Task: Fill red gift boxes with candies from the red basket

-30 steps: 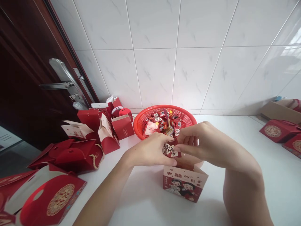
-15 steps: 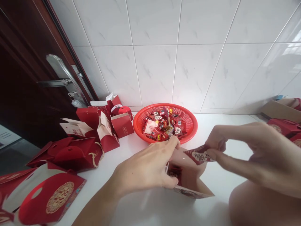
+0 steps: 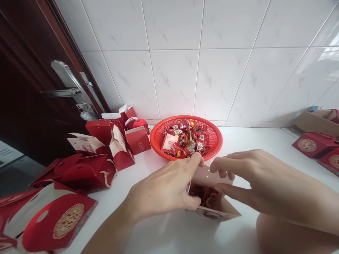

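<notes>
A small paper candy box (image 3: 221, 211) stands with its top open on the white counter, pale inside with print on the near flap. My left hand (image 3: 165, 185) steadies it from the left, fingers at the far flap and thumb at the near one. Red-wrapped candies (image 3: 210, 198) lie inside, partly in shadow. Over the box's right side is my right hand (image 3: 246, 176), thumb and fingers apart with nothing visible between them. Just behind the box sits a red plastic basket (image 3: 217, 141) full of wrapped candies (image 3: 185, 139).
Several red gift boxes (image 3: 79, 169) crowd the left side, a large one with a gold emblem (image 3: 68, 221) nearest. More red boxes (image 3: 308, 144) and a cardboard carton (image 3: 315, 121) stand at right. A tiled wall (image 3: 174, 77) backs the counter; a dark door (image 3: 23, 70) is at left.
The red-wrapped candy that my right hand held has been let go into the box. That hand has moved left and its fingers have parted. My left hand stays in place.
</notes>
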A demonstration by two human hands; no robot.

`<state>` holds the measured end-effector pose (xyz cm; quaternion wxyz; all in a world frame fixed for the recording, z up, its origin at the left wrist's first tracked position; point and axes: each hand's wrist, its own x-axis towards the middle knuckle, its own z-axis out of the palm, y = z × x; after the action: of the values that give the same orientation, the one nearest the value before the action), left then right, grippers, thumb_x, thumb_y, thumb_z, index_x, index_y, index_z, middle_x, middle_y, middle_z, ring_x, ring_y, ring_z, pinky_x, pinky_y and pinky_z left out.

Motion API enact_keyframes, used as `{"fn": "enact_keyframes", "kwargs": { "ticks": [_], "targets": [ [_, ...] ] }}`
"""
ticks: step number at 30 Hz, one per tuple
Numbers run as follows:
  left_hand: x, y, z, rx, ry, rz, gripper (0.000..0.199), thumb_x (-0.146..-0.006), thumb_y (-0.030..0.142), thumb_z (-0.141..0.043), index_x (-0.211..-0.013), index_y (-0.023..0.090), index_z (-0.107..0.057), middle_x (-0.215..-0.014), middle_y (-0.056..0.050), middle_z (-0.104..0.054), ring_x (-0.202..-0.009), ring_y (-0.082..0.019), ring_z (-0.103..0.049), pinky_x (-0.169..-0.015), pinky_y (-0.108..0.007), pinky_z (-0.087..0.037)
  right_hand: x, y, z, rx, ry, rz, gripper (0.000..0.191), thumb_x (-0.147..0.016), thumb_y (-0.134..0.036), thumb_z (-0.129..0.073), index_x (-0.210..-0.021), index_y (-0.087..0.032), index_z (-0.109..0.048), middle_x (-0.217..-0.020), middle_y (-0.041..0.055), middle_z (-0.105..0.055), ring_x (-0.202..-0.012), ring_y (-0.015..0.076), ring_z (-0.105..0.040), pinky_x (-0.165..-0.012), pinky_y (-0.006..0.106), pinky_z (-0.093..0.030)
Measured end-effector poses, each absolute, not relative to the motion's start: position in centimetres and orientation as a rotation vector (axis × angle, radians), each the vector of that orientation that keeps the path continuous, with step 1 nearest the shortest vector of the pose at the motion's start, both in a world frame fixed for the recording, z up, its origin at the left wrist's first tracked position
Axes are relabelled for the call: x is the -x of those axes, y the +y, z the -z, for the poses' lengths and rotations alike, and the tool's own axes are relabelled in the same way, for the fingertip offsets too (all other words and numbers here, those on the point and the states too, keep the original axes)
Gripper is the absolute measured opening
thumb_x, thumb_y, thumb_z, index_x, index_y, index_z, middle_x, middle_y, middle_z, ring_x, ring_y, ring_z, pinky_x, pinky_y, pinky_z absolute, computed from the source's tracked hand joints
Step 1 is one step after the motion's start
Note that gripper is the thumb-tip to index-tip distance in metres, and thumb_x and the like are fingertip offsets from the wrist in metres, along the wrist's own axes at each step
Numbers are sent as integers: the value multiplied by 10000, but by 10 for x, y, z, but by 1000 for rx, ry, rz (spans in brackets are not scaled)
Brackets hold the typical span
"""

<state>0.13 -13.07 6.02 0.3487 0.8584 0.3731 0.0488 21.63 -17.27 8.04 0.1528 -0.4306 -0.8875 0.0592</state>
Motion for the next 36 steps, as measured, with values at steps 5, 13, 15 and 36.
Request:
{"fn": "enact_keyframes", "kwargs": {
  "ticks": [5,13,15,36],
  "targets": [
    [0,-123,-58,-2228,1056,-152,287,-820,312,-612,-1065,252,-474,-906,8,-655,-800,-192,-617,-624,-279,-387,-222,-170,-84,1279,-2511,-158,135,-930,-317,-599,-874,-238,-693,-686,9,-709,-551,156,-638,-526,262,-430],
    [9,-110,-61,-2263,1083,-174,345,-809,512,-668,-934,231,-512,-889,-12,-642,-782,-207,-598,-607,-286,-357,-245,-154,-75,1406,-2411,-55,408,-862,-535,-671,-1150,-246,-700,-843,53,-758,-681,215,-694,-579,306,-488],
    [10,-109,-62,-2292,1078,-159,312,-782,442,-703,-936,237,-525,-896,-1,-642,-783,-200,-598,-609,-279,-353,-244,-150,-70,1463,-2460,-71,465,-807,-583,-714,-1134,-253,-701,-843,42,-750,-694,217,-685,-593,309,-486],
    [12,-57,-41,-2206,992,-374,156,-810,304,-684,-890,176,-723,-852,-37,-712,-832,-214,-650,-704,-296,-467,-226,-103,-73,1520,-2579,-343,178,-830,-77,-522,-705,-204,-526,-672,-15,-595,-584,123,-501,-513,255,-357]
  ]
}}
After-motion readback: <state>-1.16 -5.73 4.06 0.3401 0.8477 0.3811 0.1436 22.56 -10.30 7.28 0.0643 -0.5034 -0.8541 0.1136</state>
